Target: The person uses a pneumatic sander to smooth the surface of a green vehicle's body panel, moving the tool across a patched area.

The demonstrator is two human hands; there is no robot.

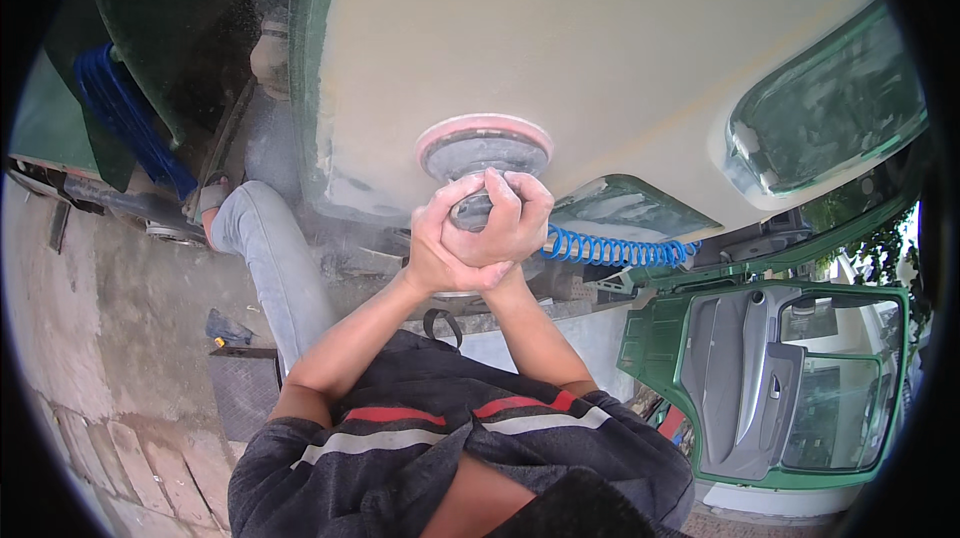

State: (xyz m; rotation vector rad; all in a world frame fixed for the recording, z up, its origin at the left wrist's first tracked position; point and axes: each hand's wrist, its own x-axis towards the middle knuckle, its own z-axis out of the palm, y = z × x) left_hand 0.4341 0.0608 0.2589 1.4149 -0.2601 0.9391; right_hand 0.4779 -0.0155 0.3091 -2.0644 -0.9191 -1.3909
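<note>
A round sander with a pink-edged pad and grey body rests against a large cream-coated vehicle panel. My left hand is closed round the sander's near end from the left. From the right, my right hand wraps over the same end, its whitish, dusty fingers curled on top. The hands press together, hiding most of the grip. A coiled blue air hose runs rightward from beside my right hand.
Right of the panel are an oval recess and an open green vehicle door. A leg in pale grey trousers extends at the left. Beyond it hangs a blue bundle. A dark mat lies on the concrete floor.
</note>
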